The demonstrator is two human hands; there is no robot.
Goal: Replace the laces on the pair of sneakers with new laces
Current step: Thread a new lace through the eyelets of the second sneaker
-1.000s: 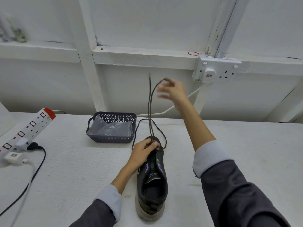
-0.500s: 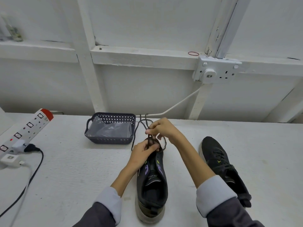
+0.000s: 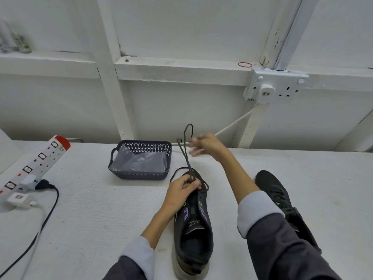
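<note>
A black sneaker [image 3: 193, 225] sits toe-away on the white worktop [image 3: 90, 209], right in the middle, its eyelets mostly bare. The left hand [image 3: 181, 190] is clamped over the toe end, fingers pinching the dark lace [image 3: 186, 156] where it leaves the shoe. That lace rises in a tall loop, up above the worktop, while more of it curls around the toe. The right hand [image 3: 203, 145] is up in the air just beside the loop, blurred, fingers spread; whether it grips the lace I cannot tell. The second sneaker [image 3: 276, 193] lies to the right, laced, partly behind the right sleeve. A dark basket [image 3: 141, 175] with clear plastic inside stands just behind the shoe, to its left.
</note>
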